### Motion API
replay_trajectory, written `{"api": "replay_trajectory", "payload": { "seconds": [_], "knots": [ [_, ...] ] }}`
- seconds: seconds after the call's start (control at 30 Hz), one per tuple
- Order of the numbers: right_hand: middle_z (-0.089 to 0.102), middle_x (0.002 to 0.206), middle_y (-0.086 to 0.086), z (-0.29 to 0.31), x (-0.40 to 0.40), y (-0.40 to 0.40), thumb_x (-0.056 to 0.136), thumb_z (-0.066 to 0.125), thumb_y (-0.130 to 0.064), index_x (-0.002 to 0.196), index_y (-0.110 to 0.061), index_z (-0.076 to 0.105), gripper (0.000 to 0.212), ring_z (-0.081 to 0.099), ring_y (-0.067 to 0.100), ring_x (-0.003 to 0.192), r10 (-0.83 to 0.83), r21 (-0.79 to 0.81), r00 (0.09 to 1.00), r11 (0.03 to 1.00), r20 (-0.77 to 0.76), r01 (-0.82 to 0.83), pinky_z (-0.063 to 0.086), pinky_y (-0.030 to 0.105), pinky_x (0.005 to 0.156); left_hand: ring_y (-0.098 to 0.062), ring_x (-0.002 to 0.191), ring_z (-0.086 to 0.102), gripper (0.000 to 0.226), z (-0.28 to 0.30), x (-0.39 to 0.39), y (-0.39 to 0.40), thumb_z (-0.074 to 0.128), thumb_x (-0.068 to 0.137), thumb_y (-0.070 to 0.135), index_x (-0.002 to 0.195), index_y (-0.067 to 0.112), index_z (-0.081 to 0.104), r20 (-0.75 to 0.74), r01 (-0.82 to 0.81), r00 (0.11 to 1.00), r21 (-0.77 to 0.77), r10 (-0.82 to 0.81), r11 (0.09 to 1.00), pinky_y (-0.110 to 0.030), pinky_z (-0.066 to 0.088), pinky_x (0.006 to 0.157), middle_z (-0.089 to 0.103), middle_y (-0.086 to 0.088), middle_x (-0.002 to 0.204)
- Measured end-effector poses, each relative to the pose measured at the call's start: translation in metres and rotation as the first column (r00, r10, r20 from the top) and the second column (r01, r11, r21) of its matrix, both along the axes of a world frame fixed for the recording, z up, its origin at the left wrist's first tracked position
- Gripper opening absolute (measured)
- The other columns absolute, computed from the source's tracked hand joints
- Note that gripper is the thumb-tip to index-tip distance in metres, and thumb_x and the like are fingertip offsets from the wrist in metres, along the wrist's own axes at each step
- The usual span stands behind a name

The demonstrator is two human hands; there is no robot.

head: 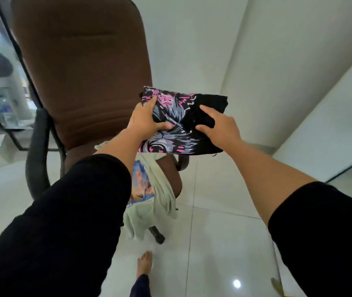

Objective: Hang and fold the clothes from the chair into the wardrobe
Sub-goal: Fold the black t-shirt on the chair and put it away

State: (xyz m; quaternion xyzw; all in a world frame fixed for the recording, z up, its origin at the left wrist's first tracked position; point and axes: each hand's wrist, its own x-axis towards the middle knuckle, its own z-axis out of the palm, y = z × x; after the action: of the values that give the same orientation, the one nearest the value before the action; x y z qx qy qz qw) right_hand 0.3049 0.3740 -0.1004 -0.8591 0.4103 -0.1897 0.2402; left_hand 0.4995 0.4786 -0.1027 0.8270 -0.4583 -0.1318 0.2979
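A folded black shirt point(183, 116) with a pink and grey print is held in the air, just right of the brown office chair point(81, 67). My left hand point(147, 120) grips its left edge, thumb on top. My right hand point(218, 125) holds the right part, thumb and forefinger pressed on the black cloth. A pale green shirt point(160, 189) with an orange and blue picture lies on the chair's seat and hangs over its front edge, partly hidden by my left arm.
White glossy floor tiles point(213, 243) lie below. A white wall or panel point(278, 61) rises on the right. A glass pane with a black frame point(10, 82) stands behind the chair on the left. My bare foot point(145, 262) is by the chair's castor.
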Motion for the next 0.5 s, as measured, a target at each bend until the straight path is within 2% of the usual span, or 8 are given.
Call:
{"api": "replay_trajectory", "payload": {
  "seconds": [0.13,0.27,0.37,0.5],
  "knots": [
    [0.047,0.144,-0.005,0.057,-0.073,-0.01,0.087,0.064,-0.038,0.141,-0.037,0.039,0.06,0.047,0.023,0.128,-0.166,-0.068,0.985,0.983,0.047,0.169,0.039,0.034,0.105,-0.032,0.135,0.034,0.11,0.059,-0.056,-0.043,0.078,0.067,0.049,0.152,0.025,0.012,0.034,0.202,0.979,-0.092,-0.2,0.975,-0.039,0.027,0.112,0.037,-0.017,0.144],
    [0.042,0.147,-0.008,0.09,-0.136,-0.01,0.087,0.063,-0.039,0.142,-0.037,0.037,0.06,0.043,0.022,0.131,-0.333,-0.118,0.94,0.933,0.077,0.341,0.038,0.034,0.105,-0.031,0.132,0.038,0.111,0.093,-0.108,-0.084,0.079,0.064,0.051,0.152,0.026,0.013,0.055,0.366,0.93,-0.128,-0.362,0.922,-0.039,0.029,0.112,0.041,-0.014,0.14],
    [0.046,0.144,-0.003,0.103,-0.178,0.001,0.087,0.063,-0.039,0.141,-0.038,0.037,0.06,0.045,0.024,0.128,-0.484,-0.114,0.867,0.861,0.114,0.496,0.04,0.036,0.104,-0.032,0.133,0.037,0.111,0.11,-0.149,-0.11,0.08,0.065,0.049,0.151,0.026,0.015,0.077,0.504,0.864,-0.14,-0.498,0.852,-0.04,0.028,0.113,0.04,-0.015,0.14],
    [0.053,0.138,-0.001,0.101,-0.226,0.027,0.086,0.063,-0.041,0.14,-0.039,0.038,0.06,0.049,0.024,0.124,-0.67,-0.079,0.728,0.726,0.144,0.683,0.041,0.034,0.101,-0.031,0.134,0.036,0.109,0.122,-0.204,-0.13,0.08,0.066,0.045,0.151,0.023,0.017,0.112,0.688,0.725,-0.134,-0.679,0.713,-0.038,0.027,0.112,0.038,-0.014,0.143]
  ]
}}
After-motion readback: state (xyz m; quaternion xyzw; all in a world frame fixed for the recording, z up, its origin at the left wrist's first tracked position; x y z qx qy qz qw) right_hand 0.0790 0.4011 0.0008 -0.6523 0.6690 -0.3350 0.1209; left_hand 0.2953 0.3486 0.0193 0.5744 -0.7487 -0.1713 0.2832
